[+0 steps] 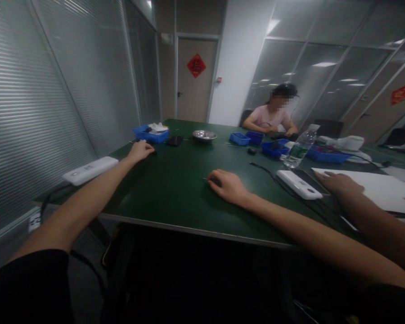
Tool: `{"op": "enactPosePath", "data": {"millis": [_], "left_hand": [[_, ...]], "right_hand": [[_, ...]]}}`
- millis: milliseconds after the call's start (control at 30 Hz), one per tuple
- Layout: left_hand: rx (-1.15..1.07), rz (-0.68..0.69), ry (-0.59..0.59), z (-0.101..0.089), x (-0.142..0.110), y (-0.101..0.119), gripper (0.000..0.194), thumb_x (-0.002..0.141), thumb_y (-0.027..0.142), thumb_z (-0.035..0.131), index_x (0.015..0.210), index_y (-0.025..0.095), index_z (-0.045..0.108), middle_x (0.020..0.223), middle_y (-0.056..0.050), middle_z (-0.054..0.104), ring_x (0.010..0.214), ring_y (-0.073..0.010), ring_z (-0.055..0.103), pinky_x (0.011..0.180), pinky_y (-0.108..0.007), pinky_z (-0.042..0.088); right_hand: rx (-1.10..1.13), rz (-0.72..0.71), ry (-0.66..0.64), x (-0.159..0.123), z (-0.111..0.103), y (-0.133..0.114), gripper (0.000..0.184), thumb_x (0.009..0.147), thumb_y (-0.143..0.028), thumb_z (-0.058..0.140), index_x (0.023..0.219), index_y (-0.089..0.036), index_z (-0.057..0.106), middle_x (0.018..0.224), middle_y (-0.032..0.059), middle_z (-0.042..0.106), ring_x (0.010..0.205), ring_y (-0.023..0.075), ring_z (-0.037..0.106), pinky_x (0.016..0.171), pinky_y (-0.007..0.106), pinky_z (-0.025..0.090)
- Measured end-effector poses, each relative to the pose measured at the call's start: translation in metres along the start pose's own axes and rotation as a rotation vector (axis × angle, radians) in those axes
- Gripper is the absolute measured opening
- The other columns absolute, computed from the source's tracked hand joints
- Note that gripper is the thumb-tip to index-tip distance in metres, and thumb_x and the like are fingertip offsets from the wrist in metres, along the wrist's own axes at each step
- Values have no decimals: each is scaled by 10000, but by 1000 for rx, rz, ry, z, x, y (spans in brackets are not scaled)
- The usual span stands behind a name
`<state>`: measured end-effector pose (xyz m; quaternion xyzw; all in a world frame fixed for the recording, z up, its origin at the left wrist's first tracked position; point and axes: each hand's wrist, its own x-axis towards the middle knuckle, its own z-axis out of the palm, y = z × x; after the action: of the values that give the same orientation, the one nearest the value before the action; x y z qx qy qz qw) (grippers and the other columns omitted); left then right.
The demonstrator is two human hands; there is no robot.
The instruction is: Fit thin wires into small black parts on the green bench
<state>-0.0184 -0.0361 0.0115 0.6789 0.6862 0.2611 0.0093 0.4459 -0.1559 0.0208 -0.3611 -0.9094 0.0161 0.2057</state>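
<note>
1. Nearest in my head view: right grip [230,186] closed around a small dark object [216,181], above or on the green worktop [175,189]; contact beneath is unclear.
2. Object's long axis seems to run sideways; a thin, pale tip pokes out on the left side, toward the left grip [141,151]. The object sits within the right fingers, so the right is plainly the nearer hand. The left is well apart, farther forward.
3. Right of the right grip: a white device [299,185], a dark cable [268,170] and a co-worker's hand [340,182] on a white sheet [381,186]. Another white device [90,170] lies left, beside the left forearm. Device markings too small for me to read.
4. Left fingers curl near a small dark item [153,153]; I cannot tell whether they grasp it. Just beyond: a blue basket [159,138] with pale contents, then a phone [174,141] and a metal bowl [204,136].
5. Bottle [297,149] upright, green label, lettering illegible.
6. Far: seated person [270,118]; door [197,96] bearing a red diamond sign [196,66], character 福 readable.
</note>
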Motion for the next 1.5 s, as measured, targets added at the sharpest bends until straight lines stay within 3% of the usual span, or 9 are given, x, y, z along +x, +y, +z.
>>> {"op": "enactPosePath", "data": {"millis": [233,400,533,833,1200,1500], "left_hand": [[-283,-174,72,6,0,-3,231,783,284,790,988,199,855,1097,-111,794,1057,-301,708,991,-386,502],[-517,-300,117,11,-2,2,307,702,220,821,1004,168,845,1090,-127,789,1053,-288,700,961,-388,528],[-632,-305,117,9,-2,1,388,692,187,815,1079,152,824,1126,-121,779,1095,-274,685,1002,-389,515],[-617,-208,29,6,-3,-6,352,723,212,819,1071,159,818,1151,-127,769,1085,-259,696,1025,-394,512],[-596,-226,78,3,-10,10,354,695,186,798,1048,167,812,1158,-119,766,1091,-248,692,1027,-387,502],[-505,-228,69,6,-6,4,338,727,273,825,1052,180,826,1107,-116,774,1074,-268,692,1021,-387,490]], "right_hand": [[2,-3,1,0,0,0,161,1005,-316,577,1121,-228,646,1044,52,687,847,177,623,745,286,432],[9,-1,-15,1,-2,-1,168,1007,-314,576,1129,-226,650,1058,60,690,857,182,630,739,290,441],[-2,1,-20,1,-1,0,172,1005,-317,579,1131,-225,651,1057,59,691,849,180,626,729,290,435],[-4,-8,6,1,3,2,157,999,-319,585,1110,-227,649,1046,52,691,856,182,621,733,289,423],[-2,-9,-7,0,2,2,161,997,-317,592,1120,-233,652,1058,54,694,856,183,632,734,290,430],[18,-13,-3,0,0,0,160,1001,-315,582,1119,-231,650,1064,55,695,884,187,639,764,293,445]]}}
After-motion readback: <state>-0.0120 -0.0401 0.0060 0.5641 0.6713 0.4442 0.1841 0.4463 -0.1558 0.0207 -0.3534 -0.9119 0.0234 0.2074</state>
